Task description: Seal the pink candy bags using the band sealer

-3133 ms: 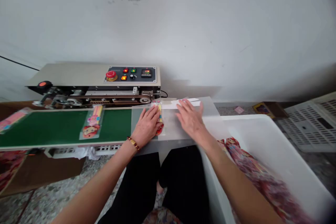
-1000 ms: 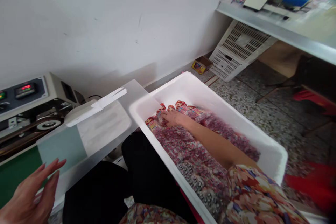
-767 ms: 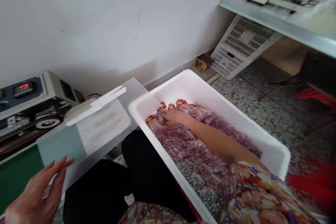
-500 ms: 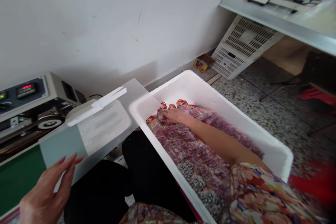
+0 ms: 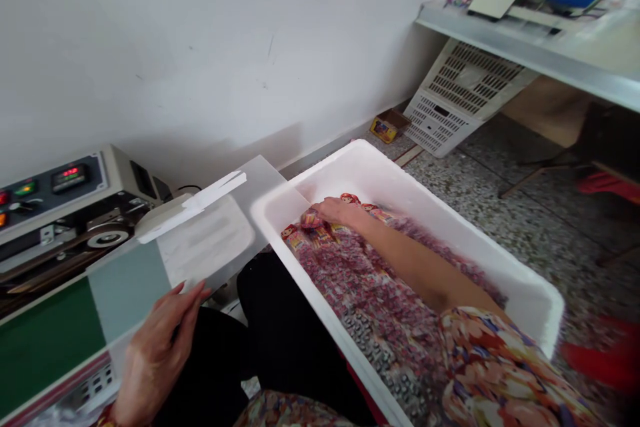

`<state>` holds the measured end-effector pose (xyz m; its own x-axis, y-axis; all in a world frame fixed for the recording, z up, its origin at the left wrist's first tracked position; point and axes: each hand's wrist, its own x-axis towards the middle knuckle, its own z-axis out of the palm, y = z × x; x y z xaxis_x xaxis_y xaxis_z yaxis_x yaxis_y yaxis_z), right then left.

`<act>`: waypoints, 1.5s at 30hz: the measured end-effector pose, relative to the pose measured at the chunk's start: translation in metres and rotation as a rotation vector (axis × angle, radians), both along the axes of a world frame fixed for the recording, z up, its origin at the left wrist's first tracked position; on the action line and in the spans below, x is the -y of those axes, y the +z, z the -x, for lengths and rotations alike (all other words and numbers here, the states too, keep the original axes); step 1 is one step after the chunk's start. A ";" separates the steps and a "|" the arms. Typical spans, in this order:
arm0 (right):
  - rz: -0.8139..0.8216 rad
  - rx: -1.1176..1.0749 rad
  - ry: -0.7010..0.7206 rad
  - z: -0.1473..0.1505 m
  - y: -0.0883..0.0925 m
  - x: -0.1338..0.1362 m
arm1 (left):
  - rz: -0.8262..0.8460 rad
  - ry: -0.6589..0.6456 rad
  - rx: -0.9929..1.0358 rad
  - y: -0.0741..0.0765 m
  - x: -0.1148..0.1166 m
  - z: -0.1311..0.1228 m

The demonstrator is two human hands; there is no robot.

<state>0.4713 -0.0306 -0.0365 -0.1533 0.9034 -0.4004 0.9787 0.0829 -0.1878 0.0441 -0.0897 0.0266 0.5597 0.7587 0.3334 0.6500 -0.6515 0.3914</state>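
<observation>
My right hand (image 5: 337, 210) reaches into a deep white plastic tub (image 5: 553, 310), its fingers closed on a small packet (image 5: 311, 219) printed with a red-haired cartoon doll. Similar packets (image 5: 350, 199) stand around it at the far end of the tub. Rows of pinkish packets (image 5: 350, 273) fill much of the tub, with grey-silver ones at the near side. My left hand (image 5: 163, 340) is empty, fingers stretched out and thumb apart, at the near edge of a smooth grey board (image 5: 260, 177).
A sealing machine (image 5: 107, 193) with lit red displays stands left, beside a green conveyor belt (image 5: 50, 340). White tape (image 5: 193, 207) lies on the board. White crates (image 5: 450, 103) and a small yellow box (image 5: 387, 125) sit beneath a metal-edged table (image 5: 520, 47) at right.
My left hand has moved right toward the grey board and my legs. In the tub, my right hand has shifted slightly right, and the packet at its fingers has tilted.
</observation>
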 end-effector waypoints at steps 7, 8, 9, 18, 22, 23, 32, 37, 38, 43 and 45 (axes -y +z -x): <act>-0.045 -0.170 -0.174 -0.030 0.010 0.018 | -0.014 -0.024 0.055 -0.001 -0.003 -0.017; -0.060 -0.198 -0.200 -0.037 0.014 0.021 | -0.011 -0.042 0.078 0.001 -0.004 -0.025; -0.077 -0.225 -0.226 -0.043 0.019 0.025 | -0.005 -0.062 0.101 0.003 -0.005 -0.035; -0.146 -0.470 -0.300 -0.057 0.071 0.067 | 0.160 -0.215 0.219 0.009 -0.019 -0.145; -0.068 -0.655 -0.192 -0.044 0.121 0.057 | 0.384 -0.207 0.267 0.012 -0.038 -0.170; -0.056 -0.682 -0.137 -0.039 0.136 0.050 | 0.452 -0.192 0.296 0.016 -0.044 -0.174; 0.231 -0.717 0.226 0.068 0.187 -0.064 | 0.983 -0.042 0.663 0.061 -0.072 -0.144; 0.235 -0.622 0.277 0.143 0.158 -0.122 | 0.900 0.294 0.696 0.035 -0.087 -0.092; 0.211 -0.599 0.282 0.157 0.153 -0.131 | 0.873 0.349 0.681 0.029 -0.092 -0.083; 0.002 -0.512 0.273 0.202 0.123 -0.156 | 0.579 0.553 0.374 0.015 -0.113 -0.054; -0.099 -0.508 0.253 0.207 0.114 -0.156 | 0.473 0.597 0.214 0.013 -0.114 -0.050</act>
<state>0.2644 0.1254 0.0772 -0.5202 0.8433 -0.1352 0.7151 0.3436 -0.6087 0.0945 0.0247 0.0400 -0.0271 0.9986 -0.0453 0.7163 0.0510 0.6960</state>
